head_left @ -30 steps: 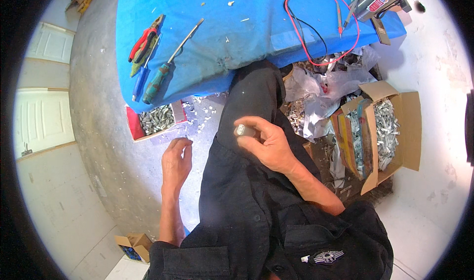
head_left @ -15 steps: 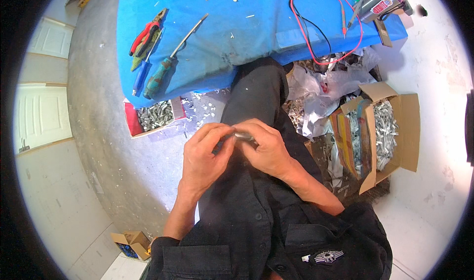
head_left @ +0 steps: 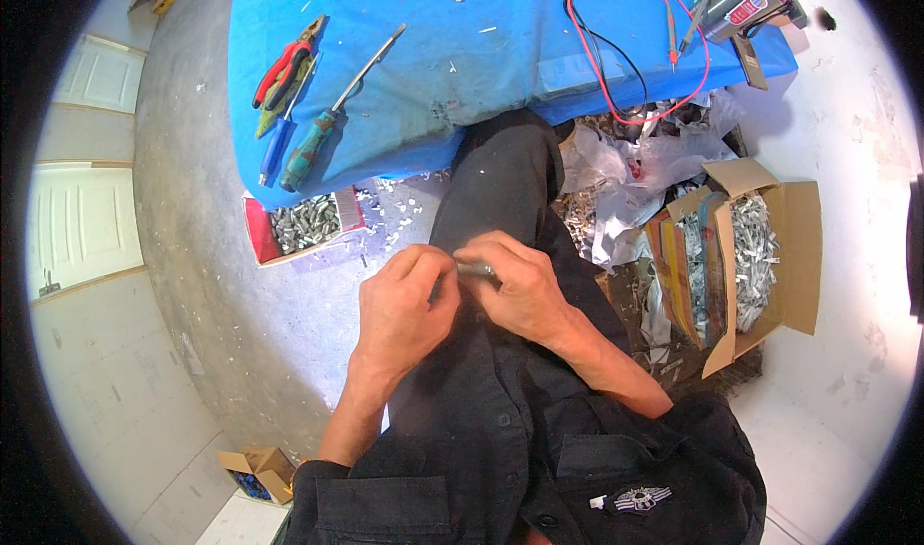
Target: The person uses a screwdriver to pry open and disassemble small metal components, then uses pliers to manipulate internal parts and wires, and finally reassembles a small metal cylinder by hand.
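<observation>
Over my lap, my two hands meet fingertip to fingertip. My right hand (head_left: 520, 290) is closed around a small silvery metal piece (head_left: 475, 270), of which only a short stretch shows between thumb and fingers. Right beside the left end of that piece, my left hand (head_left: 406, 300) is closed with its fingers curled in a pinch. Whatever lies between the left fingertips is hidden by the fingers. The exact kind of the metal piece is too covered to tell.
The blue-covered table (head_left: 404, 93) holds red-handled pliers (head_left: 282, 72), a blue screwdriver (head_left: 276, 151), a teal-handled screwdriver (head_left: 310, 151), red and black test leads (head_left: 707, 45) and a steel flask (head_left: 746, 4). Below stand a box of metal cylinders (head_left: 258, 232) and a carton of metal strips (head_left: 799, 256).
My left fingers have curled in more and turned slightly, narrowing the gap between thumb and forefinger. My right hand stays almost in place with the metal piece.
</observation>
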